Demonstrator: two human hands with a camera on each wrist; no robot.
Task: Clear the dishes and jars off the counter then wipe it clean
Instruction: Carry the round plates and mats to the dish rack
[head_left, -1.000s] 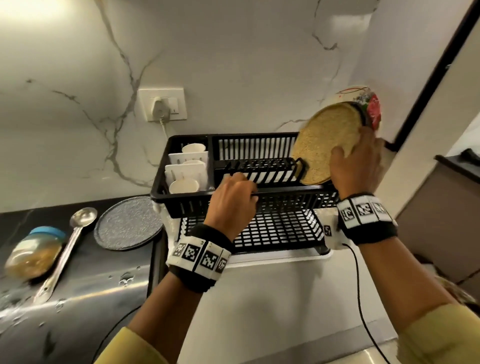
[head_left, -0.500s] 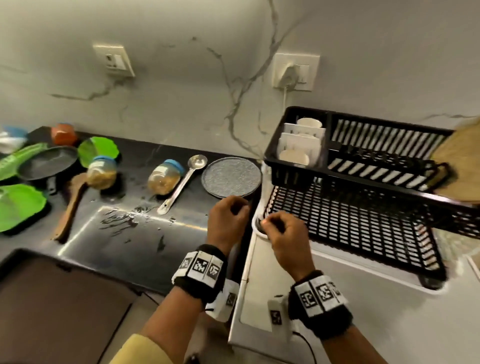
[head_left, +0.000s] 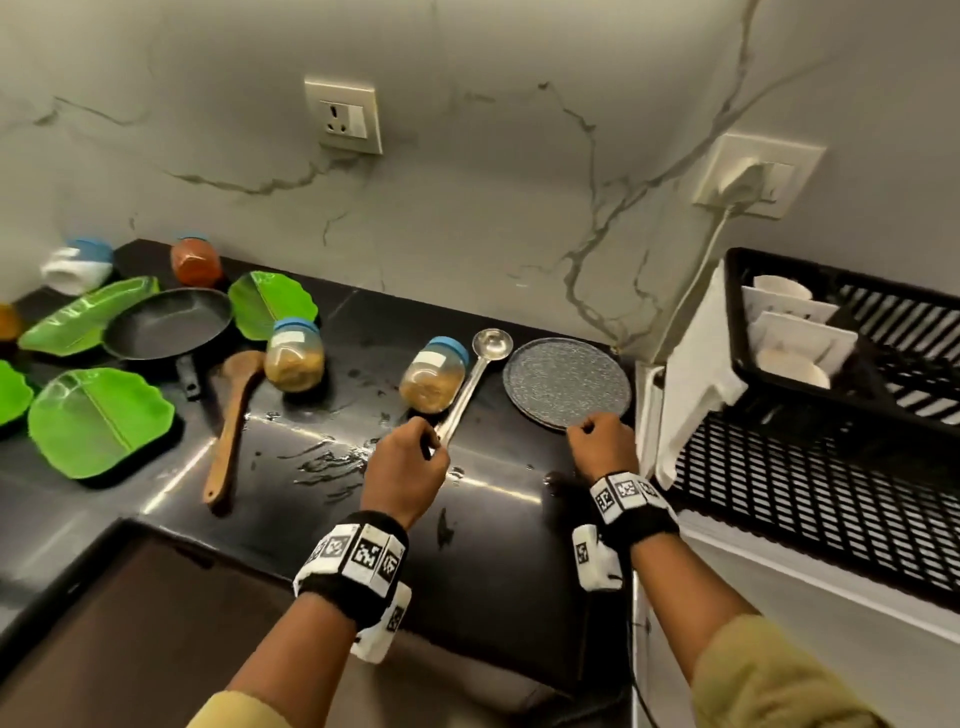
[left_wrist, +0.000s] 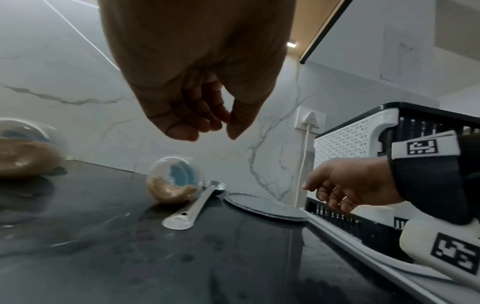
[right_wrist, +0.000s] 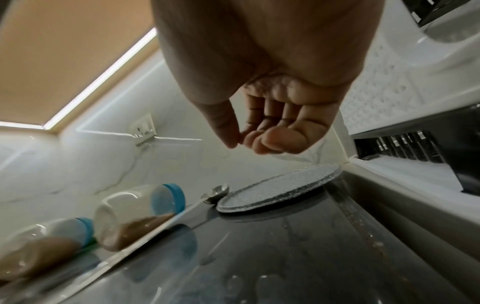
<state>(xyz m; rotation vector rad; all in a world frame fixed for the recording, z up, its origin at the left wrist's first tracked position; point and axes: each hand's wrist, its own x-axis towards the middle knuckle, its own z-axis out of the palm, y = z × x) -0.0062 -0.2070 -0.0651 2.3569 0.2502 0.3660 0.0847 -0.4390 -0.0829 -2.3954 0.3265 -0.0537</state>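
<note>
Lying beside the ladle (head_left: 470, 387), a jar (head_left: 435, 382) crowds the grey plate (head_left: 567, 383).

The wall (head_left: 467, 234) is pale grey with thin dark lines, like cracks, running down it. A white socket (head_left: 345, 117) sits on it at the top middle of the head picture, with nothing plugged in. A second socket (head_left: 795, 161) is at the upper right. A white plug (head_left: 737, 179) is stuck in it, and its white cable (head_left: 696, 280) hangs down the wall. At the right edge stands a black dish rack (head_left: 831, 499) with a white side full of little holes (left_wrist: 348, 144). In the upper left of the right wrist picture a long bright light strip (right_wrist: 103, 82) runs along a tan ceiling (right_wrist: 64, 51).
</note>
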